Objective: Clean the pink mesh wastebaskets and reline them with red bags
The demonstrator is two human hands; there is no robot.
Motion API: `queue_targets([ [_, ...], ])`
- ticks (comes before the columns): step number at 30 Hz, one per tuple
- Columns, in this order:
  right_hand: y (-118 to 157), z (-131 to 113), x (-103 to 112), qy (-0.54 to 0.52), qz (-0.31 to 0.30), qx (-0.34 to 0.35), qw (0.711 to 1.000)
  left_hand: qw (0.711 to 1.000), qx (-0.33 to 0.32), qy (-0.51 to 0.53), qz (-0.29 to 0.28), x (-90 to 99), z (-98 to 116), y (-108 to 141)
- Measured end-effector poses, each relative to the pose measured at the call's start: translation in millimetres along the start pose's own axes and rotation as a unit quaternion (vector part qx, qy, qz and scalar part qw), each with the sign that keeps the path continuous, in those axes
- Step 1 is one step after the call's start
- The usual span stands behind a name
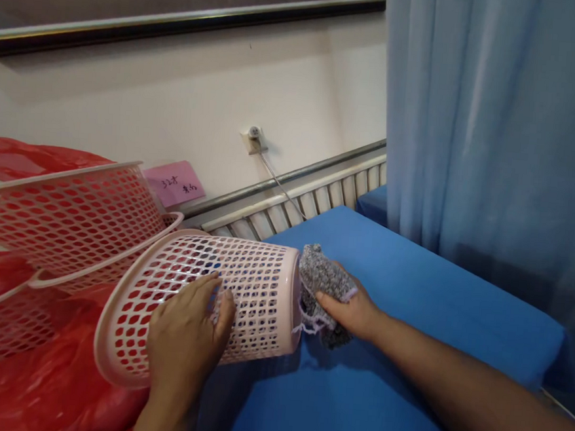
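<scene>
Pink basket [242, 298]: on its side on the blue bed [410, 296], mouth facing right.
Left hand [185, 339]: flat, fingers spread on the basket wall.
Right hand [352, 309]: clutching a grey cloth [320, 277] at the mouth.
Around: red bags [50, 376], larger basket [66, 213], blue curtain [495, 125].

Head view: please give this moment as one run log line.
left hand: on tipped pink basket | right hand: holds grey cloth | blue surface
</scene>
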State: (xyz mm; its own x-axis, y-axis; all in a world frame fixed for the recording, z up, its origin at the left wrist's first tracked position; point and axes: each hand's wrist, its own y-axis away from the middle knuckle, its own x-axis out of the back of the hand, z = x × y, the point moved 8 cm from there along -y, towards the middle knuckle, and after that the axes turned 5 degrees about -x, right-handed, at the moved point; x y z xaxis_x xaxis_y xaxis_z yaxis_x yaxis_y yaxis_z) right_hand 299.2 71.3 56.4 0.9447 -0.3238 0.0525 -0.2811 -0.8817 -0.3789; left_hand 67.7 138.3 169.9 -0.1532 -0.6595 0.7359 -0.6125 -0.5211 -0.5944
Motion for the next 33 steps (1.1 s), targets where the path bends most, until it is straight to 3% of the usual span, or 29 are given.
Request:
queue_targets([
  [2, 9.4, -12.0, -13.2, 0.065, -0.03, 0.069, 0.995, 1.0, 0.005, 0.002, 0.002, 1.7, 0.7, -0.2],
  [4, 19.3, -14.4, -31.6, 0.135, -0.102, 0.086, 0.982, 1.0, 0.013, 0.003, 0.003, 3.4, 1.2, -0.5],
  [9, 30.9, 21.3, -50.8, 0.29, -0.256, -0.069, 0.919, 1.0, 0.017, 0.011, 0.005, 4.3, 1.5, -0.4],
  [11, 30.3, 32.6, -50.5, 0.305, -0.286, -0.107, 0.902, 1.0, 0.016, 0.013, 0.005, 3.9, 1.3, -0.1],
  [13, 18.2, 34.6, -38.8, 0.278, -0.223, -0.12, 0.927, 1.0, 0.014, 0.014, 0.006, 3.9, 1.5, -0.1],
  [15, 1.6, 28.1, -14.2, 0.24, -0.078, -0.112, 0.961, 1.0, 0.011, 0.021, 0.013, 4.8, 2.4, -0.2],
  [17, -8.8, 12.0, 9.0, 0.224, 0.057, -0.064, 0.971, 0.999, 0.008, 0.031, 0.024, 6.1, 3.4, -0.2],
  [19, -13.1, -11.4, 14.1, 0.236, 0.098, 0.014, 0.967, 0.999, 0.004, 0.035, 0.032, 6.7, 4.3, 0.0],
  [21, -10.9, -36.6, -1.5, 0.257, 0.037, 0.106, 0.96, 0.999, 0.001, 0.034, 0.039, 6.8, 4.6, 0.6],
  [23, 2.5, -55.9, -26.0, 0.28, -0.071, 0.186, 0.939, 0.998, 0.001, 0.031, 0.048, 7.3, 4.3, 1.5],
  [27, 50.6, -59.9, -62.1, 0.317, -0.265, 0.249, 0.876, 0.998, 0.0, 0.042, 0.055, 7.5, 3.9, 2.9],
  [30, 79.2, -30.8, -71.2, 0.341, -0.367, 0.196, 0.843, 0.998, 0.01, 0.051, 0.041, 5.3, 2.6, 3.1],
  [31, 81.1, -17.3, -69.3, 0.345, -0.377, 0.154, 0.846, 0.998, 0.013, 0.051, 0.037, 4.9, 2.1, 3.2],
  [33, 70.4, 10.5, -55.8, 0.353, -0.335, 0.057, 0.872, 0.998, 0.016, 0.052, 0.033, 4.5, 1.7, 3.3],
])
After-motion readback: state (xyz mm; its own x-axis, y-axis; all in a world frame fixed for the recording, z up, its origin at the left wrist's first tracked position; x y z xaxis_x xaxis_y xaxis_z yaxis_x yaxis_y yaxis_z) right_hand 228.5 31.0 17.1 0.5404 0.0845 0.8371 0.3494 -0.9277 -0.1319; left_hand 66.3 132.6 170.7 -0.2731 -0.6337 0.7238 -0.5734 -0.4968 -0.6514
